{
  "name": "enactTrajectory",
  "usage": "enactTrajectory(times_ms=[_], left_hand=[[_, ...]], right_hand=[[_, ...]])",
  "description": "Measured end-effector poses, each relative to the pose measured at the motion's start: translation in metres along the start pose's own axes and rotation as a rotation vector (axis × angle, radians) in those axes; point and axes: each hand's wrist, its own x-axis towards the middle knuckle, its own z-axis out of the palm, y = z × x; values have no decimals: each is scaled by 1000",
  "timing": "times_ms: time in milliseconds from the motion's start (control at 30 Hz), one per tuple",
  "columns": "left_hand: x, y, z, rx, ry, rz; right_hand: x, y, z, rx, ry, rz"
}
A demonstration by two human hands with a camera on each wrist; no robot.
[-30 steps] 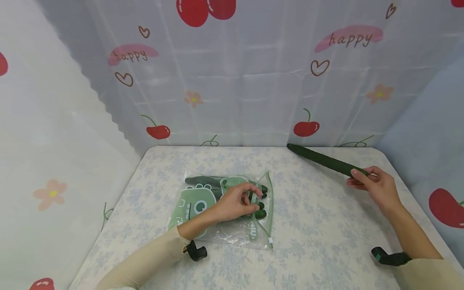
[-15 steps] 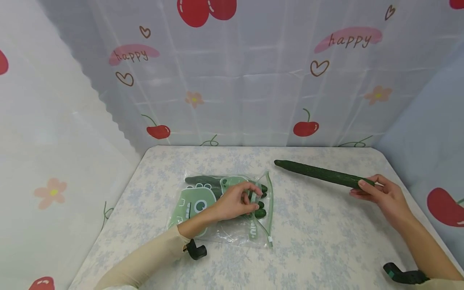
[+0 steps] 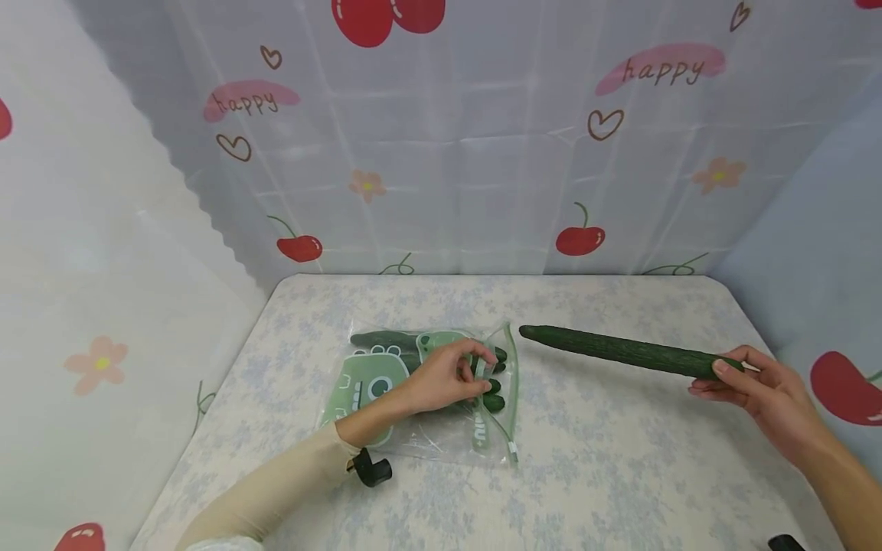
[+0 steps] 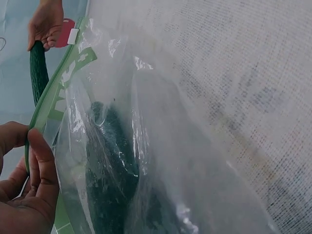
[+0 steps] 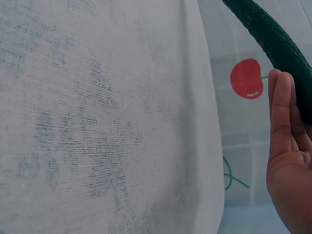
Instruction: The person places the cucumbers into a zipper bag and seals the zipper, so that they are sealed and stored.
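Note:
My right hand grips one end of a long dark green cucumber, held above the right side of the table. The cucumber's far tip points left, close to the mouth of a clear zip bag. This bag lies flat with green cartoon monsters printed on it and several cucumbers inside. Across the bag reaches my left hand, pinching the upper layer of its mouth between thumb and fingers. In the left wrist view the green zip edge runs through that pinch, with a white slider farther along.
A table with a pale blue floral cloth carries the bag. Behind it hangs a curtain with cherries and hearts, and similar sheets close off both sides. A black wrist camera sits at my left cuff.
My right hand has drawn back toward me and to the right with the cucumber, whose tip has swung nearer the bag's mouth. My left hand keeps its hold on the bag.

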Motion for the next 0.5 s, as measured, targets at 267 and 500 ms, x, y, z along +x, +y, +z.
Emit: enactTrajectory(times_ms=[267, 500], left_hand=[[1, 6, -4, 26, 12, 24], [0, 6, -1, -6, 10, 25]], right_hand=[[-3, 3, 16, -36, -89, 11], [2, 10, 35, -97, -144, 39]])
